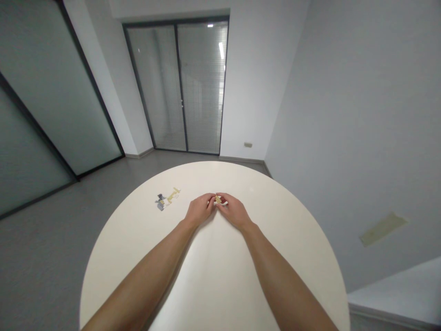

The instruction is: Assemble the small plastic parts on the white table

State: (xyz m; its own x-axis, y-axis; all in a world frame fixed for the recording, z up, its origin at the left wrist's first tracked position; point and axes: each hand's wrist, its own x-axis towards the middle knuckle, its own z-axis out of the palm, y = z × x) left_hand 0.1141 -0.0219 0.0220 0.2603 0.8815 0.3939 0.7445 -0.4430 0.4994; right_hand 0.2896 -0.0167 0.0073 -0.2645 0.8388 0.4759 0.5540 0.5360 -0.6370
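Grey floor (48,262) and glass double doors with blinds (177,87) frame a round cream tabletop (220,271). Left of centre lies a loose group of flat grey and yellow pieces (166,198). Left hand (200,209) and right hand (234,211) meet, fingertips (223,196) closed narrowly on a small yellow piece (217,200), partly hidden.
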